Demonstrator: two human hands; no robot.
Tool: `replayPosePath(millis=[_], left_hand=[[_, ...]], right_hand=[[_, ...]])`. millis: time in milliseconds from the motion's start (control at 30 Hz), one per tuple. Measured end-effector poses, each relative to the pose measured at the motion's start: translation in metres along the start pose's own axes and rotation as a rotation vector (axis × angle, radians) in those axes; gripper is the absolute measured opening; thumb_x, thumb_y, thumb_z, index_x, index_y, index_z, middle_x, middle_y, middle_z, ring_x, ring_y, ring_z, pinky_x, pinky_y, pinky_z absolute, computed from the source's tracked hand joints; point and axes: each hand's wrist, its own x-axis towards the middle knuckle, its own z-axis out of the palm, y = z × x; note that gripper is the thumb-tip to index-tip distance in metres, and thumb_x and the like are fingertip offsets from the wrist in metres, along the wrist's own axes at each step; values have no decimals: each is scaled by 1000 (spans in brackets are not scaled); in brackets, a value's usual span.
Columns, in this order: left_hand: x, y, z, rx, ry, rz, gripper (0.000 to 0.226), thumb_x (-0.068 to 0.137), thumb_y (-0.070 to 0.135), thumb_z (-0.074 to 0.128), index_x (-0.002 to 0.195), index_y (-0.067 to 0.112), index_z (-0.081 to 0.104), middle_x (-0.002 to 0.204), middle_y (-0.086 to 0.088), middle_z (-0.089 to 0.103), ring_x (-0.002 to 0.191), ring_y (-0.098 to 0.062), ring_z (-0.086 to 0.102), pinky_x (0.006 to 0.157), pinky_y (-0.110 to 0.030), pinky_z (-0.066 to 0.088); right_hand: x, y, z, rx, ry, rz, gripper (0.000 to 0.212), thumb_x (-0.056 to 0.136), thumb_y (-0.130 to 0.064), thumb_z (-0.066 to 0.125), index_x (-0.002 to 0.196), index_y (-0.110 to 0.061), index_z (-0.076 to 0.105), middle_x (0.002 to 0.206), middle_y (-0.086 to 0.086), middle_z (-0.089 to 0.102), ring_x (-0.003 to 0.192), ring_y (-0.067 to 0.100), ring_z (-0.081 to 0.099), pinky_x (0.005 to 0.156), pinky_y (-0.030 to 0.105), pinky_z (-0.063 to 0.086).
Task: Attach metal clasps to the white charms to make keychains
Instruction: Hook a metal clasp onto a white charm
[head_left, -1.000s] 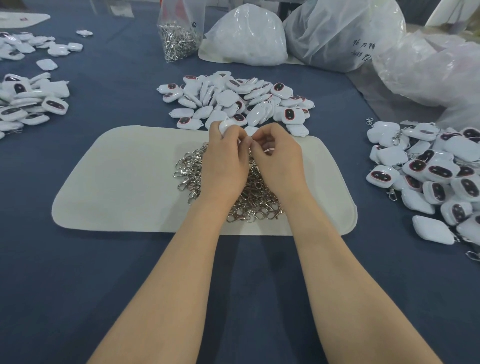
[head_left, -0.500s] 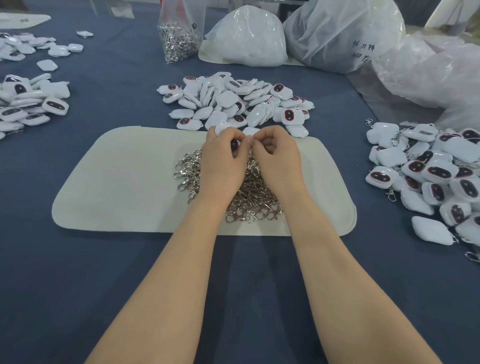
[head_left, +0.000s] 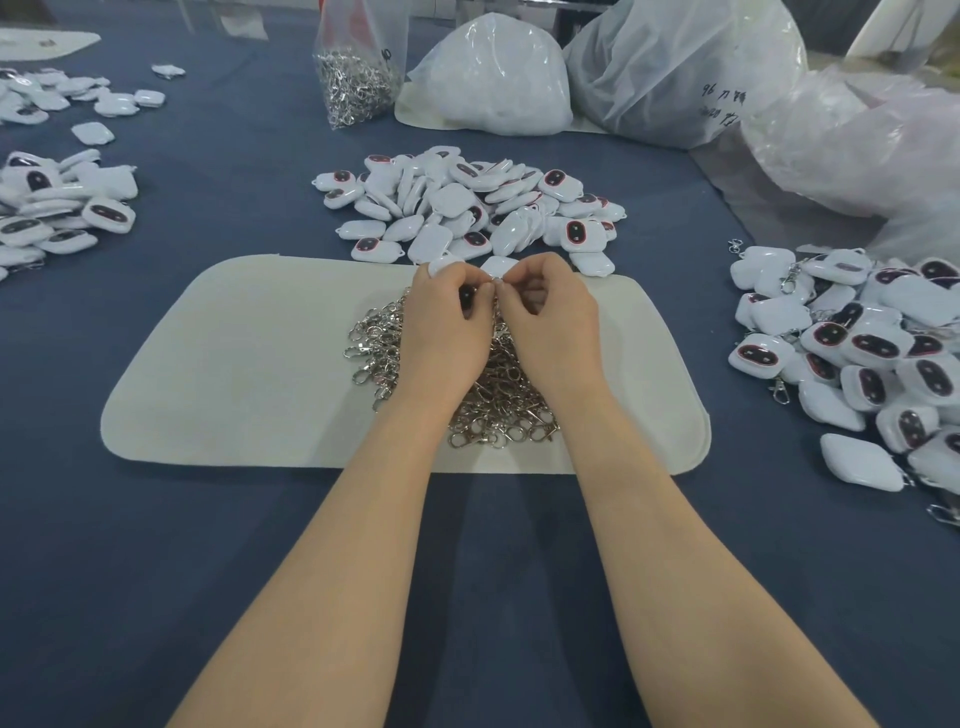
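Observation:
My left hand grips a white charm, mostly hidden behind the fingers, above the heap of metal clasps on the cream mat. My right hand meets it fingertip to fingertip and pinches a small metal clasp at the charm's edge. Whether the clasp is hooked into the charm is hidden. A pile of loose white charms lies just beyond the mat.
Charms with clasps on them are heaped at the right. More charms lie at the left. A clear bag of clasps and large plastic bags stand at the back on the blue cloth.
Both hands stay together over the clasp heap. The charm has turned slightly in my left hand's fingers and my right fingertips have closed in on its edge.

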Motion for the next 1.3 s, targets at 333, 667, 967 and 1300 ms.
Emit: replayPosePath(millis=[333,667,967,1300], left_hand=[[0,2,-1,11,34,9,11,92,14,55,95,13,66,98,-1,50,72,-1,47,68,-1,31],[-3,4,-1,70,34,15,13,93,13,53,97,12,65,99,-2,46,83,-15,49,74,-19,36],[-3,6,-2,106,46,56,15,94,12,51,97,11,65,98,-4,45,76,-16,46,72,-23,36],[-5,4,-2,80,39,121,13,94,14,54,97,11,66,99,-1,42,66,-5,47,66,-18,34]], right_hand=[[-1,0,2,12,17,-25,13,86,-3,61,86,-14,55,75,-13,56,65,-8,52,66,8,44],[-4,0,3,-7,-8,-20,14,86,-2,60,86,-15,54,80,-6,59,70,5,53,68,11,44],[-4,1,1,-38,-31,-78,15,86,0,58,85,-15,52,79,-6,56,69,7,50,67,16,44],[-1,-3,-2,50,-24,61,21,84,-5,60,77,-22,50,72,-10,55,66,2,50,65,14,43]])
